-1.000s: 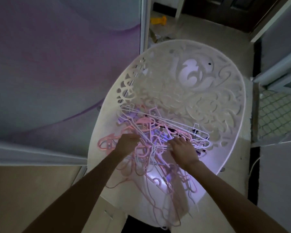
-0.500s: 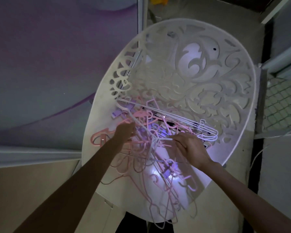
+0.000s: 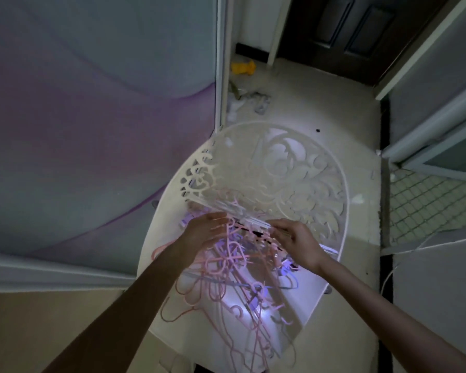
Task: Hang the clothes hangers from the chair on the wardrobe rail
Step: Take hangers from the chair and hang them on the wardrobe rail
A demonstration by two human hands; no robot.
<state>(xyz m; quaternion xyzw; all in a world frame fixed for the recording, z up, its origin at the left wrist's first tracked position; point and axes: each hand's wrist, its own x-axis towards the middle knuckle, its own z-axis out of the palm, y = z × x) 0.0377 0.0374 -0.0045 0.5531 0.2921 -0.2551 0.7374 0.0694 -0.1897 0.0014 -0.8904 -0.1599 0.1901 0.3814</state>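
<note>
A white chair [image 3: 344, 211] with a cut-out scroll back holds a tangled pile of pink, white and purple hangers [image 3: 226, 267] on its seat. Above the pile a bundle of white hangers [image 3: 234, 211] is raised toward the chair back. My left hand [image 3: 203, 234] holds the bundle's left part, with pink hanger hooks lying across its fingers. My right hand [image 3: 297, 242] pinches the bundle's right end. No wardrobe rail is in view.
A sliding wardrobe door [image 3: 92, 130] with a purple-grey pattern fills the left. On the floor behind the chair lie a yellow object [image 3: 243, 68] and some scraps [image 3: 249, 100]. A dark door [image 3: 347, 30] stands at the back, a mesh panel [image 3: 428, 203] at the right.
Both hands have come closer together and lifted a bundle of white hangers off the pile. The view has tilted up, showing more floor and the dark door.
</note>
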